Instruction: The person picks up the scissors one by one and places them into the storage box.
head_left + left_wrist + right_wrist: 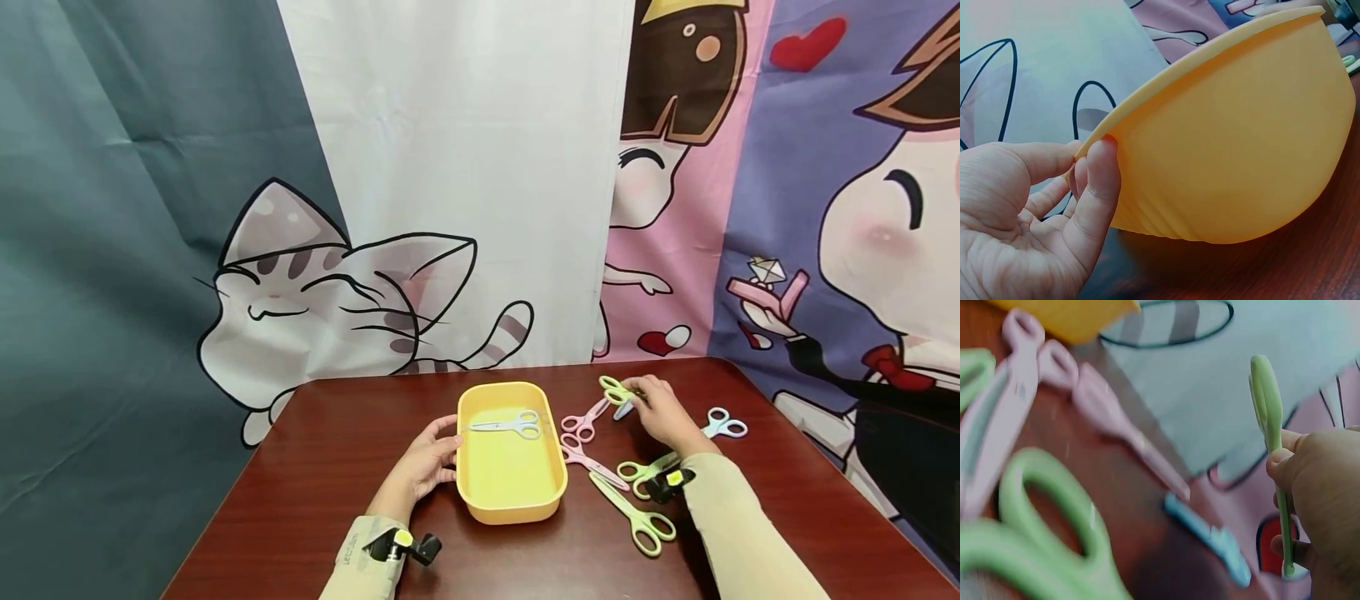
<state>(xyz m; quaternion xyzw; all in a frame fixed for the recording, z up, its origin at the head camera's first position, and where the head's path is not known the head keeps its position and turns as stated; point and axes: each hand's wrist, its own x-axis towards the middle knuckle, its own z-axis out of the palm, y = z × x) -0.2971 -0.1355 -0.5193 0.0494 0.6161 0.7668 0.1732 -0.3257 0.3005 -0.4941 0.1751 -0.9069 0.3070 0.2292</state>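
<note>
Inside a yellow plastic box point(510, 500) lies a pair of pale blue scissors point(512, 426). My left hand point(426, 460) is at the box's left side; in the left wrist view its thumb and finger pinch the edge just at the rim. At the right, my right hand point(660, 410) grips light green scissors point(1266, 403) between thumb and fingers, handles up in the right wrist view. Part of a blue pair of scissors point(1210, 537) shows on the table below the held scissors; the right hand hides some of it in the head view.
Right of the box lie pink scissors point(602, 408), another pink pair point(596, 469) and large green scissors point(618, 498). More green scissors point(660, 463) and blue scissors point(711, 428) sit partly behind the right wrist. A cartoon-printed cloth point(465, 167) hangs behind the brown table point(300, 500).
</note>
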